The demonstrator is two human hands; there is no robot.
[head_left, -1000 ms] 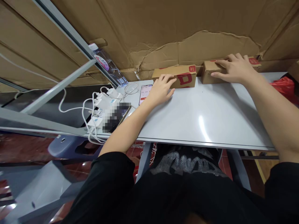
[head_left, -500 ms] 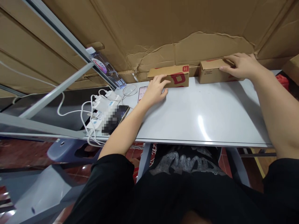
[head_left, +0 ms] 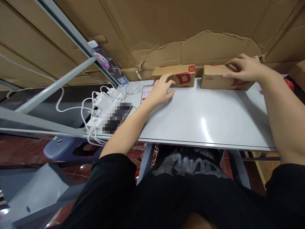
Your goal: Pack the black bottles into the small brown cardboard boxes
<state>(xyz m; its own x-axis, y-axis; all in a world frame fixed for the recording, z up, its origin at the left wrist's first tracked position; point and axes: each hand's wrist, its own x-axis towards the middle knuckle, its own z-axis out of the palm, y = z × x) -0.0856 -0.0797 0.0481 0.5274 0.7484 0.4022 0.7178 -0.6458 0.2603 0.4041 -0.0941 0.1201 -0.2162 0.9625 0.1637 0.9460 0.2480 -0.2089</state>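
Two small brown cardboard boxes with red print stand in a row at the back of the white table (head_left: 190, 117), a narrow gap between them. At the front of the left box (head_left: 184, 78) is my left hand (head_left: 163, 89), its fingers spread and touching or very near the box. My right hand (head_left: 246, 68) rests over the right box (head_left: 214, 81), thumb on the front side and fingers across the top. A phone (head_left: 146, 92) showing a timer lies just left of my left hand, partly behind it.
On the left are a white power strip (head_left: 97, 119) with cables, a dark blurred phone (head_left: 116, 119) and a leaning clear bottle (head_left: 111, 65) by a metal frame (head_left: 57, 84). Large cardboard (head_left: 214, 19) walls the back. A blue stool (head_left: 64, 149) stands below left.
The right box has shifted slightly toward the table's front and sits straighter, with my right hand still on it. My left hand stays by the left box. The view has tilted a little.
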